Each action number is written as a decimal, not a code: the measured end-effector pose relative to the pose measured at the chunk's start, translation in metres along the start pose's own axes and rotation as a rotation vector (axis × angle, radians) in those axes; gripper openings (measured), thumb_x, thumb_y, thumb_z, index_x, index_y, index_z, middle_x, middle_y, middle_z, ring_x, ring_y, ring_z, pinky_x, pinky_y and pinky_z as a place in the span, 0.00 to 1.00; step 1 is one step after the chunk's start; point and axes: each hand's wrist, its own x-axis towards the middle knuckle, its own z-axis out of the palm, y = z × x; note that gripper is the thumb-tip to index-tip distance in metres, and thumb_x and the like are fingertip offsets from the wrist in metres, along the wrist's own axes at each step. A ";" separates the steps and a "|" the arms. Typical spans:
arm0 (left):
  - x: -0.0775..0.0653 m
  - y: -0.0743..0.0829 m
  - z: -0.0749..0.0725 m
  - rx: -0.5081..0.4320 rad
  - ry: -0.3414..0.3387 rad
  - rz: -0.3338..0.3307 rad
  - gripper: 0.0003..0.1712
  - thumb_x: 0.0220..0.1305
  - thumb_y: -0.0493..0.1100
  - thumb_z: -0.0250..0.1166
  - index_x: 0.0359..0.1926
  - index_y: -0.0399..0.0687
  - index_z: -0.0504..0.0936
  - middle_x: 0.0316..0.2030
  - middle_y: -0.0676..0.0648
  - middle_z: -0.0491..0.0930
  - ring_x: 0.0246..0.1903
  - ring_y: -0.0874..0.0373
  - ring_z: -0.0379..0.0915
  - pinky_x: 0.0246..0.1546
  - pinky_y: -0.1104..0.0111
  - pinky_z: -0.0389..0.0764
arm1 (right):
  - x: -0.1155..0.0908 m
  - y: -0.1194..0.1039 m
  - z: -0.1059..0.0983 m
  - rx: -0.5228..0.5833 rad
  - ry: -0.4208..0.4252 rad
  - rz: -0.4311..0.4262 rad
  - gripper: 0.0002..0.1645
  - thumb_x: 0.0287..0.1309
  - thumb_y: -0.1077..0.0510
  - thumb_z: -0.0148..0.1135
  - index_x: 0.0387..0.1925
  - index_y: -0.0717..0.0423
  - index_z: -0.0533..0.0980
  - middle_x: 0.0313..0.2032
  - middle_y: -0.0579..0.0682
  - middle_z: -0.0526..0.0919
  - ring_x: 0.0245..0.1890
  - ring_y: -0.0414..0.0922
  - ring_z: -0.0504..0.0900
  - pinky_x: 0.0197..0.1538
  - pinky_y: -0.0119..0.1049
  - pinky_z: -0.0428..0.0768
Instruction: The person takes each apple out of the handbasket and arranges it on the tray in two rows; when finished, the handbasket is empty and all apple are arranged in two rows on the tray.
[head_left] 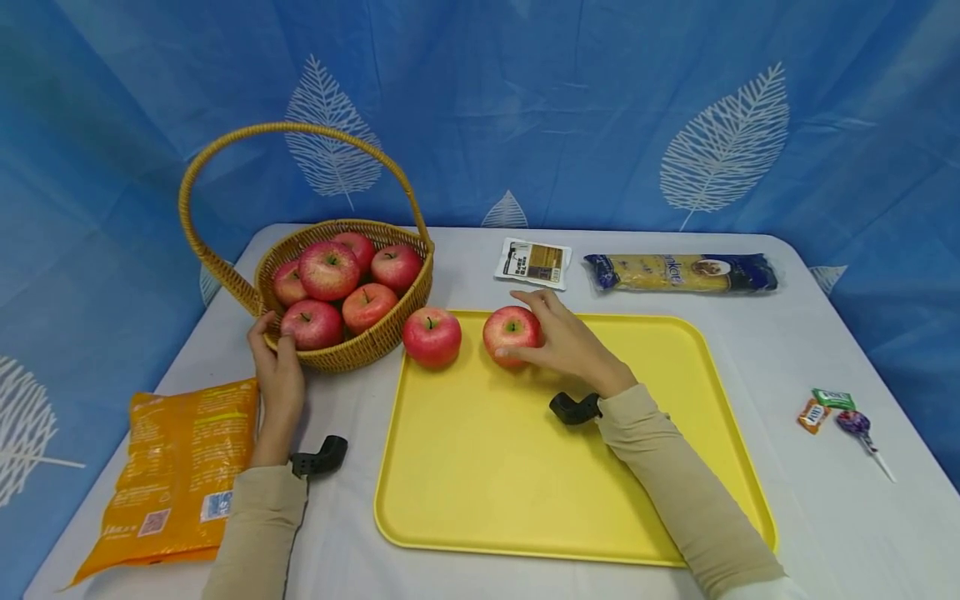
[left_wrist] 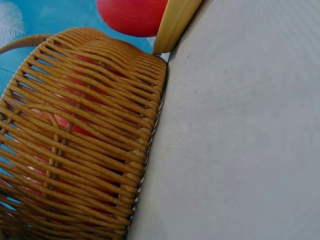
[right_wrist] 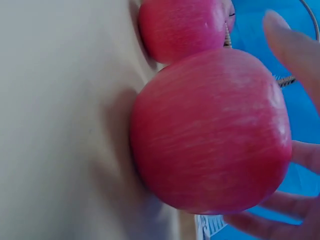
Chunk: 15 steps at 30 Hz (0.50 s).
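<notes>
A wicker basket (head_left: 352, 354) with a tall arched handle holds several red apples (head_left: 330, 271). My left hand (head_left: 279, 387) grips its near left rim; in the left wrist view the woven side of the basket (left_wrist: 85, 135) fills the left half. On the yellow tray (head_left: 480, 467), my right hand (head_left: 570, 346) is spread around a red apple (head_left: 512, 333), thumb on the near side and fingers behind. The right wrist view shows a gap between thumb and apple (right_wrist: 210, 135). A second apple (head_left: 432, 337) sits at the tray's far left corner.
An orange bag (head_left: 180, 467) lies at the left beside my forearm. Behind the tray are a white-and-brown packet (head_left: 534, 263) and a long yellow-and-blue package (head_left: 682, 273). Wrapped candies (head_left: 832, 398) and a lollipop (head_left: 855, 423) lie at the right. A blue curtain (head_left: 525, 108) hangs behind.
</notes>
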 end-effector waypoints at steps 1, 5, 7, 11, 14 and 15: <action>0.000 0.000 0.000 -0.001 -0.001 -0.001 0.23 0.68 0.45 0.41 0.62 0.48 0.55 0.65 0.46 0.54 0.67 0.59 0.47 0.68 0.69 0.46 | 0.000 0.000 -0.001 -0.003 0.018 -0.027 0.48 0.45 0.34 0.62 0.65 0.44 0.56 0.53 0.53 0.65 0.42 0.47 0.73 0.48 0.45 0.75; 0.001 0.000 0.000 0.001 -0.002 -0.001 0.23 0.68 0.46 0.42 0.62 0.48 0.56 0.65 0.46 0.55 0.67 0.59 0.47 0.68 0.69 0.46 | 0.002 -0.002 -0.003 -0.021 0.100 -0.112 0.40 0.49 0.39 0.61 0.61 0.48 0.63 0.53 0.54 0.68 0.46 0.47 0.70 0.52 0.45 0.72; 0.002 0.000 0.000 0.007 0.003 -0.003 0.23 0.68 0.46 0.42 0.62 0.47 0.56 0.65 0.46 0.55 0.67 0.59 0.47 0.68 0.68 0.46 | 0.002 -0.004 -0.003 -0.028 0.140 -0.146 0.37 0.49 0.40 0.61 0.59 0.50 0.66 0.52 0.53 0.70 0.50 0.47 0.70 0.55 0.45 0.70; 0.002 0.001 -0.001 0.021 0.010 -0.015 0.23 0.68 0.47 0.42 0.62 0.47 0.56 0.65 0.46 0.55 0.67 0.59 0.46 0.68 0.68 0.44 | 0.004 -0.011 -0.003 -0.014 0.186 -0.179 0.34 0.49 0.41 0.62 0.56 0.51 0.69 0.51 0.51 0.71 0.52 0.47 0.70 0.57 0.45 0.69; 0.001 0.001 -0.001 0.015 0.005 -0.019 0.24 0.68 0.46 0.42 0.62 0.47 0.55 0.66 0.46 0.54 0.68 0.59 0.45 0.68 0.68 0.44 | 0.005 -0.016 -0.003 0.009 0.197 -0.175 0.33 0.48 0.41 0.63 0.55 0.49 0.70 0.52 0.51 0.70 0.54 0.47 0.68 0.58 0.45 0.69; 0.000 0.001 -0.001 0.013 0.003 -0.019 0.24 0.68 0.46 0.42 0.62 0.46 0.55 0.66 0.46 0.54 0.68 0.59 0.45 0.68 0.68 0.44 | 0.006 -0.018 -0.003 0.017 0.201 -0.175 0.33 0.48 0.41 0.63 0.55 0.48 0.70 0.53 0.51 0.70 0.55 0.47 0.68 0.58 0.45 0.69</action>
